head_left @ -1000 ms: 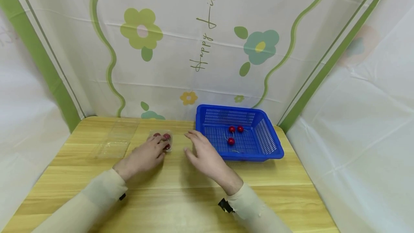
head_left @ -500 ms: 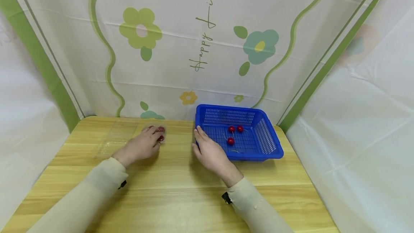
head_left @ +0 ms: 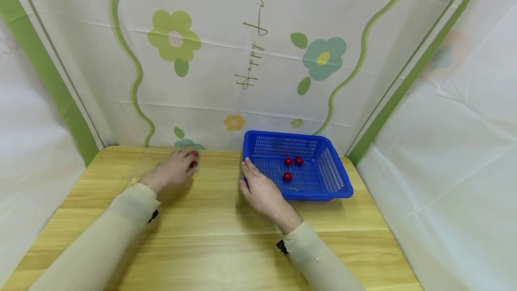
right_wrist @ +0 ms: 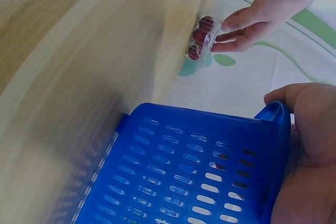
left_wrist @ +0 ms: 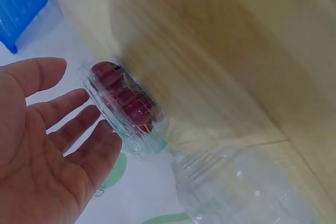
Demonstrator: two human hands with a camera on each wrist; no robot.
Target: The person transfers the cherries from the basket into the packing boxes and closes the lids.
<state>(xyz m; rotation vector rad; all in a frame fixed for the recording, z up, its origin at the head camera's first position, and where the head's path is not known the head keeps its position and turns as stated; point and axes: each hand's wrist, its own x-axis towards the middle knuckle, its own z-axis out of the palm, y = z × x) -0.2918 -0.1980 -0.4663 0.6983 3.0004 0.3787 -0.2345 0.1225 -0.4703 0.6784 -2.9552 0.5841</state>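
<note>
In the head view my left hand (head_left: 175,169) lies over a small clear plastic box of cherries (left_wrist: 128,98) at the table's far left. Its fingertips touch the lid, with the thumb held apart, as the left wrist view shows. My right hand (head_left: 264,192) holds the near left rim of a blue plastic basket (head_left: 331,172), thumb on the outside and fingers over the edge. Inside the basket lie several red cherries (head_left: 287,176) with stems. The left hand hides most of the small box in the head view.
Another clear plastic container (left_wrist: 247,187) sits beside the small box, at the left of the table. The wooden table (head_left: 218,246) ends at a patterned curtain (head_left: 218,57) behind, and white curtains hang at both sides.
My left hand has moved the small box of cherries left and back toward the curtain. My right hand has gone right, from bare table to the basket's rim. The basket has stayed in place.
</note>
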